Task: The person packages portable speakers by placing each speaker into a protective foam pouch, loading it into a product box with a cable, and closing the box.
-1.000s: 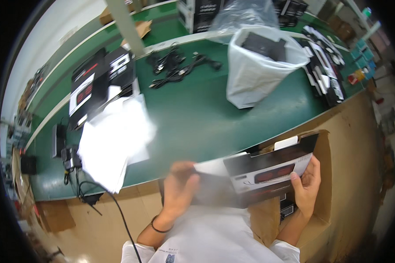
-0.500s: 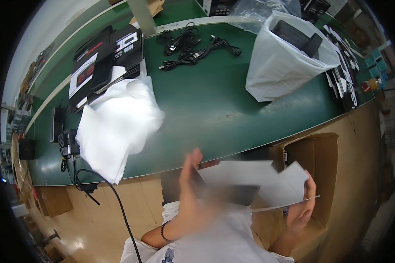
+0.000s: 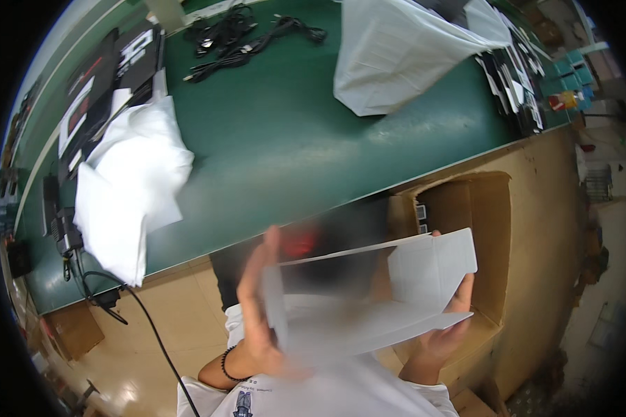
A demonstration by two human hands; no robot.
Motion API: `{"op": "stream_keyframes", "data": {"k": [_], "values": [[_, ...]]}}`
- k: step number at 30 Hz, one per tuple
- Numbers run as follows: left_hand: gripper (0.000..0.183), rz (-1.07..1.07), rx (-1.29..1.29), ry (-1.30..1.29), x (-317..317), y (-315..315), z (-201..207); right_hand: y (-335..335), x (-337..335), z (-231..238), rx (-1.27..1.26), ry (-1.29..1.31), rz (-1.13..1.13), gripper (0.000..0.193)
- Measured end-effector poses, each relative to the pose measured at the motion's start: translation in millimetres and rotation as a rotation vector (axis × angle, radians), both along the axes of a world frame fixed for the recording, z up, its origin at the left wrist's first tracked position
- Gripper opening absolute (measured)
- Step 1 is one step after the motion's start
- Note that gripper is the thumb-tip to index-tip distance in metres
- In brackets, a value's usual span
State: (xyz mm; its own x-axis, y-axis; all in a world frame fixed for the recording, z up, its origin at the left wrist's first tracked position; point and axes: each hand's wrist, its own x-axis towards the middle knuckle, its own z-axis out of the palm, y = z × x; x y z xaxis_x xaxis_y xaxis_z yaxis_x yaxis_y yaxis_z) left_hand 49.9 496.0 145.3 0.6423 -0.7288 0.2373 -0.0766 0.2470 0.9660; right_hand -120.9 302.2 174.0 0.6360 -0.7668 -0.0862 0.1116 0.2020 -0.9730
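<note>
Since half a second ago, the box has turned and opened wider, so more of its pale inside shows. It is low in the middle of the frame, up in front of the white shirt. At its left end is the left grip, fingers pointing up along the side; it is blurry, so I cannot tell if it squeezes. The right grip is curled round the right end and holds it. Past the box, right of the middle, an open brown carton is below the edge of the green surface. White sheets lie in a heap at the left. Farther back, black packs lie in the upper left, and black wires are right of them. At the top, right of the middle, stands a white bag with a dark thing in it.
</note>
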Motion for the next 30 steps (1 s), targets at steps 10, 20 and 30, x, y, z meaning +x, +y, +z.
{"op": "stream_keyframes", "data": {"k": [10,20,30], "values": [[0.137,-0.17,0.297,-0.183,1,9,22,10,-23,1,0.015,-0.01,0.007,0.127],[0.095,0.164,0.163,0.227,-20,-9,40,23,-12,5,-0.106,0.028,-0.117,0.093],[0.07,0.231,0.263,-0.024,-16,-4,24,35,3,7,-0.208,0.104,-0.268,0.057]]}}
